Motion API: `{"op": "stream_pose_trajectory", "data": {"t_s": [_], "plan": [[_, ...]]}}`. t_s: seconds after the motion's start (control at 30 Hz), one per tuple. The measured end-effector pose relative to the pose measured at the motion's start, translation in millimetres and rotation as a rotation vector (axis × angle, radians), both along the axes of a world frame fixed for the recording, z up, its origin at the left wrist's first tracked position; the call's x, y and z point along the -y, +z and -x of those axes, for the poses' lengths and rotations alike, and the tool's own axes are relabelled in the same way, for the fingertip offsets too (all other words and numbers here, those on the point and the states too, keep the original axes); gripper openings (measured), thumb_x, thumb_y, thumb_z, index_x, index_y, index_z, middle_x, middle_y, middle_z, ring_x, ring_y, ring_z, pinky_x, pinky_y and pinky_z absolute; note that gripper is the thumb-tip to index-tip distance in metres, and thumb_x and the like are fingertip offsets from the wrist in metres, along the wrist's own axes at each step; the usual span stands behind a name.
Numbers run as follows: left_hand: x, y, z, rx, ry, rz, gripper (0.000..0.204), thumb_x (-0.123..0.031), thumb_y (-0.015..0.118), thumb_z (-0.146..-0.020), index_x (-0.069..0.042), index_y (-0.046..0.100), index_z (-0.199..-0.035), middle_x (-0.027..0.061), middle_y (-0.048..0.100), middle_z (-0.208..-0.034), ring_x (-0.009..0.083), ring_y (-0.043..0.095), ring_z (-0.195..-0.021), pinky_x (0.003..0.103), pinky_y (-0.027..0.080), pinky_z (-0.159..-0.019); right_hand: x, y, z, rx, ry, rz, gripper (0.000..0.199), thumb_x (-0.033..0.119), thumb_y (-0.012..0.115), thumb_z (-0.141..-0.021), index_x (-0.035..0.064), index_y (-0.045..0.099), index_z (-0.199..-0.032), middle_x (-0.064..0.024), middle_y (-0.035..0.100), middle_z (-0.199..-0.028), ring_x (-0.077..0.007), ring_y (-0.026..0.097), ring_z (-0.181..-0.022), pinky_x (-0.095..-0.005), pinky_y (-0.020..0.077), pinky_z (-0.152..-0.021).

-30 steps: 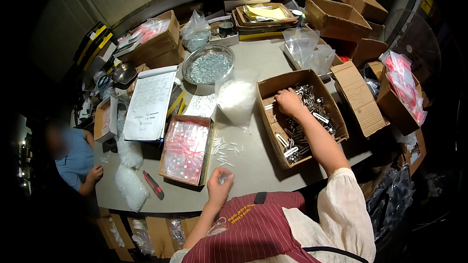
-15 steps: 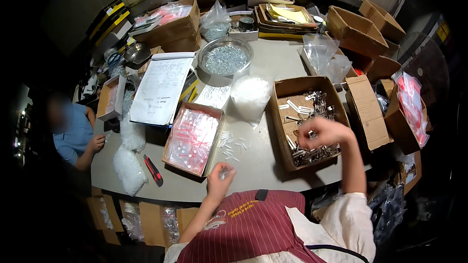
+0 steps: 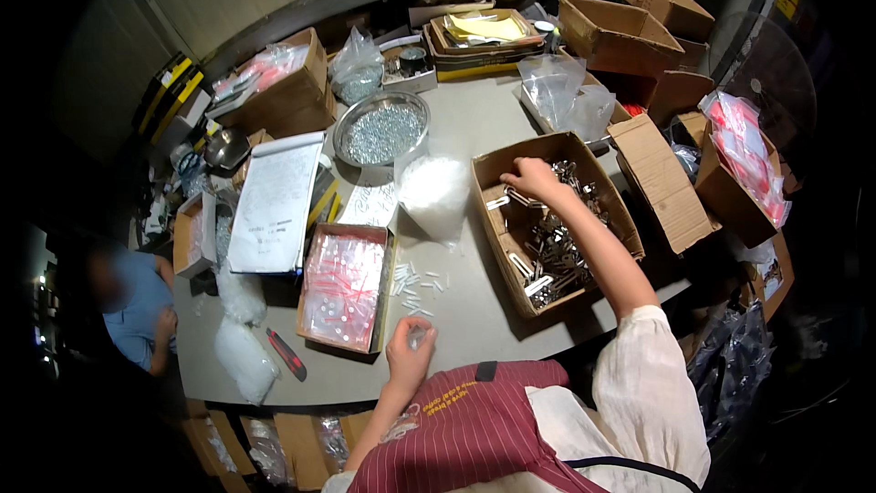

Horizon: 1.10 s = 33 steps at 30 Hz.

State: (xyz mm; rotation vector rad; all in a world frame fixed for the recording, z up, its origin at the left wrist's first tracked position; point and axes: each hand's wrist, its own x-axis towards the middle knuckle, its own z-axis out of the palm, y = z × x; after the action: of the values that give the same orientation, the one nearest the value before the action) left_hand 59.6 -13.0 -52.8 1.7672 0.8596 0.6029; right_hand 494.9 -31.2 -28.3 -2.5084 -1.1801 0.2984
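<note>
My left hand (image 3: 410, 351) is at the near table edge, its fingers curled round a small clear plastic bag (image 3: 417, 338). Just beyond it lie several short white plastic pieces (image 3: 415, 285), loose on the table. My right hand (image 3: 534, 181) is inside an open cardboard box (image 3: 494, 256), near its far left corner, with bent fingers brought together; what they hold is too small to tell. Below that hand and forearm sit many shiny metal clip-like parts (image 3: 557, 242), some with white strips (image 3: 538, 286). A shallow box (image 3: 381, 310) holds clear bags with red edges (image 3: 342, 278).
Beyond stand a bag of white pieces (image 3: 433, 190) and a metal bowl (image 3: 422, 120) of small silvery parts. Left are a clipboard of papers (image 3: 276, 201), a red-black utility knife (image 3: 286, 354) and a white-filled bag (image 3: 245, 361). Cardboard boxes (image 3: 664, 183) crowd the right; another person (image 3: 137, 310) is far left.
My right hand has moved from over the metal parts to the box's far left corner, arm stretched further. My left hand stays round the clear bag. The whole view has shifted.
</note>
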Motion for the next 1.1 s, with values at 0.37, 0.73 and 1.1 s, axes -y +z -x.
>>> {"op": "stream_pose_trajectory", "data": {"t_s": [0.37,0.73,1.1], "plan": [[6,-4,33,-0.015,0.191,0.032,0.014,-0.007,0.074,-0.087,-0.002,0.063,-0.095,-0.0004,0.064,-0.086,0.0085,0.057,-0.080,0.026,0.048,-0.074,-16,-11,32,-0.388,0.262,-0.143,0.031,0.020,0.071,-0.074,0.0035,0.074,-0.100,-0.0200,0.073,-0.100,-0.0354,0.070,-0.095,-0.0423,0.0548,-0.084],[13,12,2,-0.115,0.015,-0.043,0.016,-0.011,0.075,-0.087,-0.003,0.064,-0.095,0.0034,0.067,-0.085,0.0109,0.060,-0.082,0.029,0.050,-0.077,-8,-35,13,0.045,0.429,0.082,0.025,0.019,0.070,-0.074,0.0046,0.075,-0.094,-0.0180,0.068,-0.106,-0.0359,0.064,-0.104,-0.0460,0.0531,-0.090],[4,25,2,-0.082,-0.033,-0.204,0.015,-0.010,0.074,-0.088,-0.002,0.065,-0.097,0.0063,0.068,-0.085,0.0132,0.063,-0.081,0.030,0.051,-0.076,-14,-43,17,-0.143,0.295,0.172,0.031,0.021,0.074,-0.068,0.0015,0.076,-0.092,-0.0248,0.072,-0.099,-0.0392,0.069,-0.095,-0.0458,0.0558,-0.084]]}}
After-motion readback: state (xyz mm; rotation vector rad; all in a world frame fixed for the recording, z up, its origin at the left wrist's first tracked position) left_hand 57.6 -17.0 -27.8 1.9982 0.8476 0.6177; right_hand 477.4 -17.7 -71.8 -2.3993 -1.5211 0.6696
